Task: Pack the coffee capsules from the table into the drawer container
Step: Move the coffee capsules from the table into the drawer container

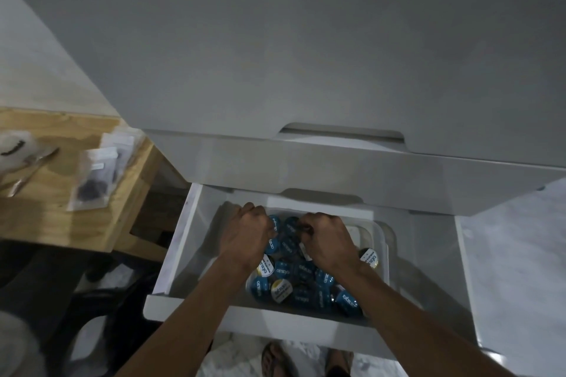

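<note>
Both hands are down inside the clear plastic container [384, 242], over the far end of the pile of coffee capsules [306, 281]. The right hand [324, 242] has its fingers curled, and the fingertips seem to pinch something dark at the top of the pile, most likely a capsule, though it is too dim to be sure. The left hand [248, 236] is curled too, with its knuckles up, and its fingers are tucked against the blue capsules beside it; whether it holds one cannot be told. The capsules fill most of the container, lying in a loose heap. Most have blue lids with white writing, and a few have lids that are partly yellow. The container sits in the open white drawer [183, 242], toward the drawer's right side, with bare drawer floor to the left of it. Above the drawer are the closed gray fronts of the cabinet [306, 55]. To the left of the drawer stands a wooden table [61, 217], and on it lie small clear bags [95, 180] with dark bits inside and a metal tool [33, 168]. No capsules can be seen on that table. So the step in hand looks like setting capsules into place, and the job looks nearly done. Next, the hands would need to let go gently, lift out, and check the table for any capsules left.
</note>
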